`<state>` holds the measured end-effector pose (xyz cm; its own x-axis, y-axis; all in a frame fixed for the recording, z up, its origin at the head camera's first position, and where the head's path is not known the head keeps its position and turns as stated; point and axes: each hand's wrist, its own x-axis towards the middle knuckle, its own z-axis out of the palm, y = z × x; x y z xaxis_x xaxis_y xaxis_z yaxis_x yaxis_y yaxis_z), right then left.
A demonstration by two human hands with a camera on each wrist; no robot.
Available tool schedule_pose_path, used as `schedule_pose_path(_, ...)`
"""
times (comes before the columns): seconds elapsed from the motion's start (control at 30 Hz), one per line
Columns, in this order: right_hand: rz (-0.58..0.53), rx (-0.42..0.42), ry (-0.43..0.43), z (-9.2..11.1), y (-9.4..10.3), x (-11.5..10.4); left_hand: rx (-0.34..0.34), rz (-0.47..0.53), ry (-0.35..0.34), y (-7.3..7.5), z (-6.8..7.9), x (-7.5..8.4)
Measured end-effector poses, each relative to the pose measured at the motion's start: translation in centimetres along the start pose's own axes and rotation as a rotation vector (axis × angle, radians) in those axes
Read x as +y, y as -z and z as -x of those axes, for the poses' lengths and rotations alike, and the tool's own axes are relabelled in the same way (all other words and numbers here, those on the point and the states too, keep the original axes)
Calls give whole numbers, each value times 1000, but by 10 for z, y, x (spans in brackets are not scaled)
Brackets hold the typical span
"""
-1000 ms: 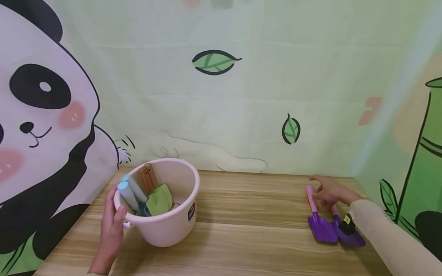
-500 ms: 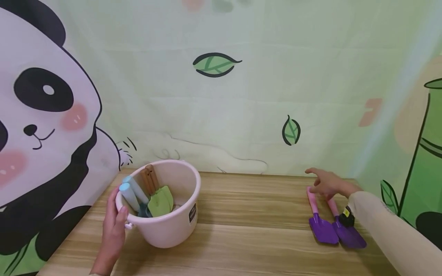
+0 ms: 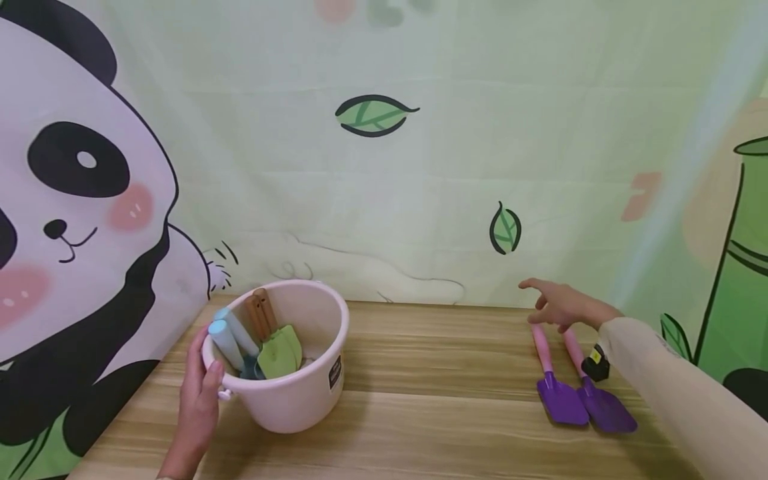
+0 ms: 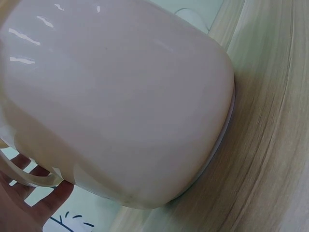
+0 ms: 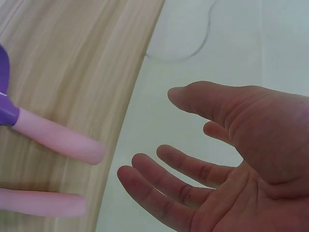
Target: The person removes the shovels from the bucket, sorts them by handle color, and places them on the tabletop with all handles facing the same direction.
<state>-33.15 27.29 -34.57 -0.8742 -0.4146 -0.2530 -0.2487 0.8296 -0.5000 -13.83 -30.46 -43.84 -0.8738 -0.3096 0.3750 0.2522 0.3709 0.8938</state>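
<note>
Right of the pale bucket (image 3: pixel 294 403), two purple shovels (image 3: pixel 563 402) lie on the surface (image 3: pixel 432 433), seemingly light and stiff, best held by the pink handles (image 3: pixel 542 349). The right hand (image 3: pixel 570 307) is spread near them; the left hand (image 3: pixel 199 397) grips the bucket.

A pale green printed cloth backdrop (image 3: pixel 432 173) is hanging behind a wood-grain tabletop (image 3: pixel 432 433). A large cartoon panda (image 3: pixel 78 220) is filling the left side. One outlined leaf (image 3: pixel 373 116) is lying sideways near the upper middle, while a smaller leaf (image 3: pixel 505 229) is standing upright, lower and to the right. A thin curving line (image 3: pixel 432 279) is wandering just above the tabletop's far edge. A reddish mark (image 3: pixel 641 197) is showing beside a pale diagonal band (image 3: pixel 684 167), and a green bamboo stalk (image 3: pixel 741 313) is rising at the right border.
</note>
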Motion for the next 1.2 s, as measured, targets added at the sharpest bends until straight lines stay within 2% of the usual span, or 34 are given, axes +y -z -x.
schedule_pose_path(0.77, 59, 69, 127, -13, 22, -39, 0, 14, -8, 0, 0, -2)
schedule_pose_path(1.2, 82, 99, 209, -18, 43, -82, 10, 3, -45, -1, -1, -2)
